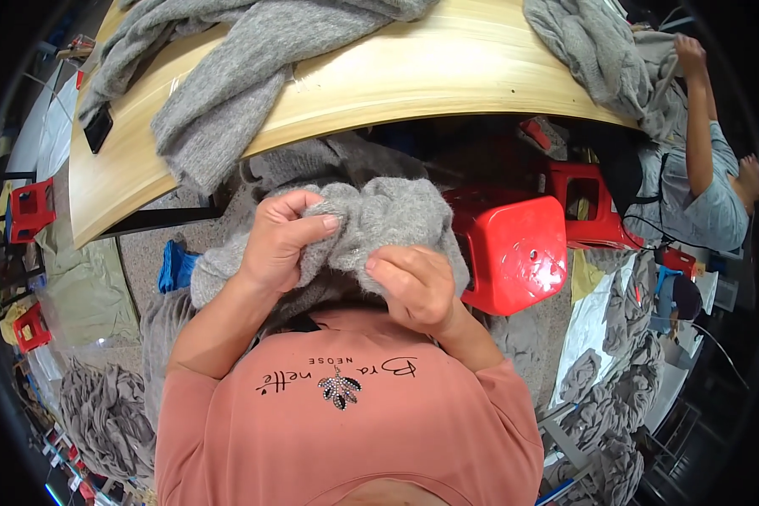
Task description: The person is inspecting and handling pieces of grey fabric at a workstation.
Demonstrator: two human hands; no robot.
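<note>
A fuzzy grey knitted garment [405, 211] is bunched up in front of my chest, below the table edge. My left hand [282, 240] is closed on a fold of it, thumb pressed against the bent fingers. On the other side, my right hand [417, 282] is closed in a pinch right against the knit. Whatever its fingertips hold is too small to make out. More of the garment hangs down past my left forearm, and its lower part is hidden by my arms and body.
Grey knitwear [228, 84] lies over the pale wooden table [413, 72], near a dark phone [98, 128]. A red plastic stool [519, 253] stands close at my right. Another person [691, 185] handles grey knitwear at the far right. Piles of knits [105, 413] cover the floor behind.
</note>
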